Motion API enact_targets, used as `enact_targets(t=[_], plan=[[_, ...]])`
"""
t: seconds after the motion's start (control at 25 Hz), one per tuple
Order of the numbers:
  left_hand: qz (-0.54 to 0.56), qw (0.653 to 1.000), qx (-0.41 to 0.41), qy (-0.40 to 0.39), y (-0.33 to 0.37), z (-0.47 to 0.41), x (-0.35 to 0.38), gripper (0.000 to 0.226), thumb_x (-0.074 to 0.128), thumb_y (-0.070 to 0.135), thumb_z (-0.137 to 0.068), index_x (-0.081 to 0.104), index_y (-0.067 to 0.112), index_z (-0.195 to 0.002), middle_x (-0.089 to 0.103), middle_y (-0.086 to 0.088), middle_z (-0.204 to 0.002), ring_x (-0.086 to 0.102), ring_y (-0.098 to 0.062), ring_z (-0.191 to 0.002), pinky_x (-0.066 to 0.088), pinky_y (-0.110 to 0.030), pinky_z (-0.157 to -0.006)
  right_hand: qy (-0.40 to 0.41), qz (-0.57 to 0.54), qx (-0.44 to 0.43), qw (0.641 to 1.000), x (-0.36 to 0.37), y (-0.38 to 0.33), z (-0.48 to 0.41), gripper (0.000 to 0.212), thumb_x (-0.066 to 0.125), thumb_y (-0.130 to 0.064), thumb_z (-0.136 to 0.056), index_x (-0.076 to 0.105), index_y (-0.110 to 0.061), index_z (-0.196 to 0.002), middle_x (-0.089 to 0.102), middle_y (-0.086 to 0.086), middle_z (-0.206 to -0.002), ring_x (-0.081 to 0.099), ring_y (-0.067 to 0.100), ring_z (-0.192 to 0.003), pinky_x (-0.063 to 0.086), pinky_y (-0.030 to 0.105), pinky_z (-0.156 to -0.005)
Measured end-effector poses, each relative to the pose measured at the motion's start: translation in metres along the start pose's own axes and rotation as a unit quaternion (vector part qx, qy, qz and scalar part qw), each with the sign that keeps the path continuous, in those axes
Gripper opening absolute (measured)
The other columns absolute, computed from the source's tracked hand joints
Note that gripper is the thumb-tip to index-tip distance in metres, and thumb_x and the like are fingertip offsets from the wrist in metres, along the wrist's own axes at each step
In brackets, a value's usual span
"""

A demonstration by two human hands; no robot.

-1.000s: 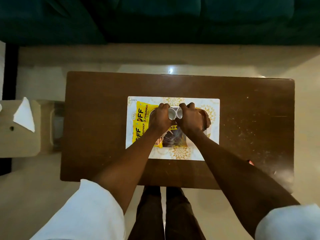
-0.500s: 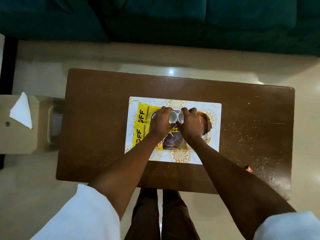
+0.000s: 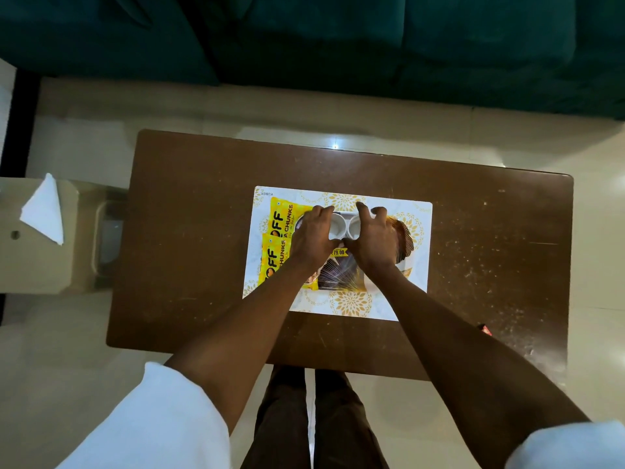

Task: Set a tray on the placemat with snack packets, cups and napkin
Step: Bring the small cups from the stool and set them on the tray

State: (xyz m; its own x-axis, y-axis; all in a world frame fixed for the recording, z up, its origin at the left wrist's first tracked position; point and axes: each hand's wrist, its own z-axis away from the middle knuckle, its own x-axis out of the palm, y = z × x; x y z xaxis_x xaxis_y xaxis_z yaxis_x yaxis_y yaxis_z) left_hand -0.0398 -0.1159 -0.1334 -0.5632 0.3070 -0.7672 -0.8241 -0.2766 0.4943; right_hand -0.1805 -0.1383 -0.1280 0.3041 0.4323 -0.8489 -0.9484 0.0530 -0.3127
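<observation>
A white placemat (image 3: 417,292) with gold flower prints lies in the middle of the brown table (image 3: 189,252). On it sit two yellow snack packets (image 3: 279,225), overlapping, and a dark patterned packet (image 3: 338,275); any tray under them is hidden. Two white cups (image 3: 338,225) stand side by side at the far part of the mat. My left hand (image 3: 313,236) wraps the left cup and my right hand (image 3: 375,238) wraps the right cup, fingers curled over the rims. A folded white napkin (image 3: 44,211) lies on a beige stool at the far left.
The beige stool (image 3: 33,262) stands left of the table. A dark teal sofa (image 3: 372,45) runs along the far side. A small red scrap (image 3: 485,330) lies near the table's front right edge. My legs (image 3: 311,421) are below the near edge.
The two cups have been drawn slightly apart and set lower on the mat. My fingers have loosened a little over the rims. The camera view has shifted slightly.
</observation>
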Motion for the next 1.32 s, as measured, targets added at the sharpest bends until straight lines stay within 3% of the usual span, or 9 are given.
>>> enact_targets(t=[0.2,0.32,0.52,0.68,0.96,1.08,1.32], plan=[[-0.004,1.0,0.004,0.021,0.016,0.017,-0.042,0.076,0.08,0.031,-0.085,0.044,0.017,-0.151,0.05,-0.005,-0.144,0.045,-0.028,-0.137,0.054,-0.045,-0.096,0.042,-0.011,-0.05,0.998,-0.055,-0.025,0.008,0.082,0.085,-0.033,-0.083,0.039,-0.028,-0.151,0.042,0.013,-0.149,0.053,0.04,-0.131,0.057,0.051,-0.091],[0.016,0.997,-0.009,0.076,0.039,0.041,-0.093,0.071,0.078,0.034,-0.085,0.047,0.016,-0.146,0.048,-0.008,-0.146,0.043,-0.03,-0.14,0.049,-0.043,-0.101,0.072,-0.02,-0.057,0.996,-0.105,-0.048,0.025,0.081,0.085,-0.031,-0.082,0.043,-0.026,-0.151,0.044,0.013,-0.145,0.052,0.039,-0.127,0.057,0.047,-0.089],[0.048,0.986,-0.03,0.154,0.063,0.123,-0.222,0.076,0.073,0.043,-0.086,0.042,0.021,-0.152,0.045,-0.004,-0.15,0.041,-0.025,-0.142,0.039,-0.035,-0.112,0.093,-0.018,-0.112,0.989,-0.193,-0.123,0.091,0.075,0.08,-0.038,-0.084,0.044,-0.03,-0.15,0.049,0.006,-0.14,0.055,0.033,-0.124,0.057,0.045,-0.086],[0.038,0.979,-0.037,0.195,0.05,0.192,-0.322,0.077,0.073,0.038,-0.087,0.039,0.023,-0.154,0.041,-0.007,-0.151,0.039,-0.027,-0.143,0.037,-0.037,-0.112,0.073,-0.002,-0.188,0.98,-0.234,-0.207,0.139,0.076,0.082,-0.034,-0.084,0.049,-0.021,-0.151,0.055,0.009,-0.138,0.058,0.03,-0.125,0.051,0.038,-0.097],[0.043,0.95,-0.081,0.297,-0.066,0.318,-0.493,0.077,0.08,0.038,-0.085,0.045,0.014,-0.149,0.044,-0.011,-0.146,0.04,-0.031,-0.138,0.042,-0.045,-0.113,0.127,0.014,-0.294,0.947,-0.278,-0.4,0.209,0.069,0.08,-0.037,-0.087,0.049,-0.024,-0.146,0.053,0.008,-0.137,0.056,0.03,-0.125,0.057,0.046,-0.089],[0.038,0.941,-0.103,0.32,-0.131,0.372,-0.535,0.076,0.08,0.039,-0.084,0.046,0.015,-0.147,0.045,-0.011,-0.146,0.04,-0.031,-0.138,0.044,-0.046,-0.112,0.165,-0.014,-0.323,0.932,-0.282,-0.486,0.239,0.064,0.08,-0.038,-0.087,0.05,-0.02,-0.141,0.054,0.011,-0.134,0.057,0.032,-0.122,0.058,0.049,-0.087],[0.021,0.925,-0.163,0.344,-0.239,0.461,-0.598,0.072,0.077,0.043,-0.087,0.045,0.017,-0.146,0.045,-0.009,-0.149,0.041,-0.031,-0.139,0.049,-0.047,-0.106,0.214,-0.045,-0.37,0.903,-0.283,-0.62,0.301,0.071,0.08,-0.039,-0.088,0.048,-0.022,-0.149,0.053,0.011,-0.14,0.057,0.033,-0.125,0.057,0.048,-0.087]])
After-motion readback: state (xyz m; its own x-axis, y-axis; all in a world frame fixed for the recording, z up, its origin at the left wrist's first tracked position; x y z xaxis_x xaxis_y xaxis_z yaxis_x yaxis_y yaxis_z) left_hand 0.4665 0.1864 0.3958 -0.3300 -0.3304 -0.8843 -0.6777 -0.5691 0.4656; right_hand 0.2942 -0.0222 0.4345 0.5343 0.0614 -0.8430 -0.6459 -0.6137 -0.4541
